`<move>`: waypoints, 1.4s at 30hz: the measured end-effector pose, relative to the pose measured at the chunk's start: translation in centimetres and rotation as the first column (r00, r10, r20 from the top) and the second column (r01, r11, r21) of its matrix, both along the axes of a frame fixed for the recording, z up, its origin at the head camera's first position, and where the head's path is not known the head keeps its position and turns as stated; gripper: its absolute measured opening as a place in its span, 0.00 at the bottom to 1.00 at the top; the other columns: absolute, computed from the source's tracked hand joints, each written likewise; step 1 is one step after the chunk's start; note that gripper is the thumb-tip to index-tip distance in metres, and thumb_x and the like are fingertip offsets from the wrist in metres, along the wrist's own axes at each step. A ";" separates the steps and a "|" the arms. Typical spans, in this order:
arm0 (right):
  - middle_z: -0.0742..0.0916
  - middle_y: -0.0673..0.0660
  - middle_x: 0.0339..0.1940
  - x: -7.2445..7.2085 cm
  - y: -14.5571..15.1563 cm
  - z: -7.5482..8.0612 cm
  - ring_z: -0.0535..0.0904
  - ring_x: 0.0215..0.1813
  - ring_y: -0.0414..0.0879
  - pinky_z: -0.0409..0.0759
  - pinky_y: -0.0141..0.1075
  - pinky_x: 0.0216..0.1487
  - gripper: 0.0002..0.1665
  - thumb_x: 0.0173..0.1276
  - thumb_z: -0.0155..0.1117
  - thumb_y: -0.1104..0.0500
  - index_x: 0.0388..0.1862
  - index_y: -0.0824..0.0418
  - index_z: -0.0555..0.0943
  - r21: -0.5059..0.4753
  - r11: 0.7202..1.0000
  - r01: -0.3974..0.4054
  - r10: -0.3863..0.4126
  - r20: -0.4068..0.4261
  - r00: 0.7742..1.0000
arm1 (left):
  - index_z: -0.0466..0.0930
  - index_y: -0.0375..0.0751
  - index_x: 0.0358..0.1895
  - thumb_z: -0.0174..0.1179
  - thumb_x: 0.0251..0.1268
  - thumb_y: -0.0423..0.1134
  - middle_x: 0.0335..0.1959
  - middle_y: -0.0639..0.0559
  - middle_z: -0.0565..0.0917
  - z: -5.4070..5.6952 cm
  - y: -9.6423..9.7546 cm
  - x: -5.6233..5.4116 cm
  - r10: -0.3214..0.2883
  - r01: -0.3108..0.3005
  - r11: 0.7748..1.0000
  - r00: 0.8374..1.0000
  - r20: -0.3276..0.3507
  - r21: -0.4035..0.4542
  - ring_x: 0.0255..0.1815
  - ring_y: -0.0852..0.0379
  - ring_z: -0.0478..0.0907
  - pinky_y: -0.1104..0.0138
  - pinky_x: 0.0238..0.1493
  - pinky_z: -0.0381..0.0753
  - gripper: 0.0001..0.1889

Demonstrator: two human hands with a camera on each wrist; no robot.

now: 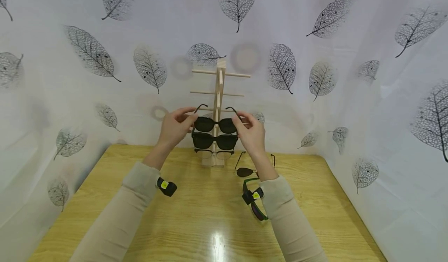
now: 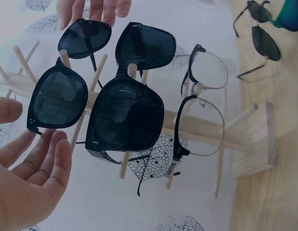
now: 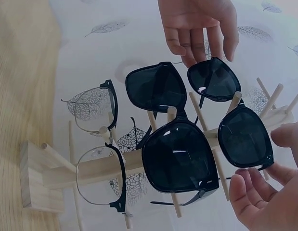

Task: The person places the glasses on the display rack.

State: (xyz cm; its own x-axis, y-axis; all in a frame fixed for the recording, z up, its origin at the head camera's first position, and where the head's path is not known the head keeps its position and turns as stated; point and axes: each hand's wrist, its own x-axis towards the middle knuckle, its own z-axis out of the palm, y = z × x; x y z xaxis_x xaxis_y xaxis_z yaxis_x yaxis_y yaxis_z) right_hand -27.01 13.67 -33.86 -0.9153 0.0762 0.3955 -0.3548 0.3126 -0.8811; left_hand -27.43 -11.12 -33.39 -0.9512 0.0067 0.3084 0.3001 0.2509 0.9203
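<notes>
A pair of black sunglasses (image 2: pixel 57 98) sits on a wooden display stand (image 1: pixel 219 83), a peg tip showing in front of its bridge. My left hand (image 1: pixel 177 125) is at its left end, fingertips right at the hinge and thumb apart from them. At the opposite end, my right hand (image 1: pixel 251 131) has loosely bent fingers beside the hinge and its thumb near the frame edge. Both temples run back, partly hidden by the fingers. Just below hangs a second, larger pair of black sunglasses (image 3: pixel 180 156). Under that are half-rim clear glasses (image 3: pixel 121 178).
Bare pegs (image 1: pixel 238 75) stick out higher on the stand. On the wooden table (image 1: pixel 196 215), dark-lensed sunglasses (image 1: pixel 244 172) and green-framed sunglasses (image 1: pixel 258 211) lie by my right forearm, partly covered. A leaf-print curtain (image 1: pixel 150 28) hangs behind and around the table.
</notes>
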 end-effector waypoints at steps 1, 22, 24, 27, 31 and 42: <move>0.89 0.63 0.51 0.1 0.1 0.0 0.87 0.42 0.55 0.83 0.31 0.32 0.23 0.78 0.67 0.49 0.65 0.59 0.85 0.001 1.000 0.002 -0.002 0.000 1.000 | 0.81 0.41 0.69 0.62 0.78 0.45 0.51 0.32 0.89 -0.1 -0.1 0.1 0.001 -0.001 1.000 1.000 0.003 0.000 0.43 0.44 0.86 0.66 0.40 0.88 0.22; 0.86 0.61 0.50 2.9 3.5 -1.9 0.81 0.40 0.38 0.84 0.29 0.35 0.21 0.77 0.69 0.53 0.65 0.58 0.84 -0.005 0.999 0.048 -0.048 0.009 0.999 | 0.81 0.34 0.65 0.61 0.79 0.39 0.51 0.31 0.88 -3.6 -0.1 5.5 -0.105 0.103 0.994 0.993 0.060 0.042 0.40 0.66 0.86 0.67 0.45 0.88 0.18; 0.86 0.62 0.50 3.3 4.0 -2.5 0.81 0.40 0.39 0.84 0.28 0.36 0.21 0.77 0.68 0.52 0.64 0.58 0.84 0.004 0.998 0.056 -0.056 0.026 0.998 | 0.82 0.33 0.63 0.61 0.79 0.38 0.49 0.34 0.89 -4.3 0.3 5.8 -0.141 0.140 0.990 0.988 0.061 0.028 0.40 0.65 0.86 0.67 0.46 0.88 0.17; 0.86 0.63 0.50 3.9 4.8 -3.5 0.82 0.41 0.39 0.83 0.26 0.36 0.21 0.78 0.68 0.51 0.64 0.58 0.85 0.017 0.998 0.063 -0.064 0.046 0.997 | 0.82 0.31 0.62 0.61 0.79 0.36 0.47 0.37 0.90 -5.5 1.1 6.2 -0.194 0.194 0.981 0.977 0.083 0.007 0.41 0.63 0.86 0.62 0.48 0.89 0.16; 0.86 0.62 0.48 4.8 5.8 -4.8 0.83 0.40 0.41 0.83 0.27 0.35 0.20 0.78 0.67 0.52 0.63 0.58 0.85 0.026 0.997 0.072 -0.073 0.065 0.995 | 0.82 0.31 0.61 0.62 0.78 0.35 0.47 0.37 0.89 -7.1 2.6 6.6 -0.262 0.264 0.964 0.960 0.101 -0.007 0.42 0.58 0.86 0.60 0.48 0.89 0.16; 0.87 0.64 0.49 8.1 8.6 -7.5 0.82 0.40 0.37 0.83 0.28 0.37 0.20 0.78 0.67 0.52 0.63 0.58 0.85 0.072 0.991 0.109 -0.119 0.154 0.981 | 0.84 0.37 0.61 0.65 0.76 0.37 0.50 0.38 0.89 -10.7 6.5 6.4 -0.362 0.368 0.929 0.925 0.117 -0.032 0.45 0.54 0.87 0.68 0.43 0.84 0.15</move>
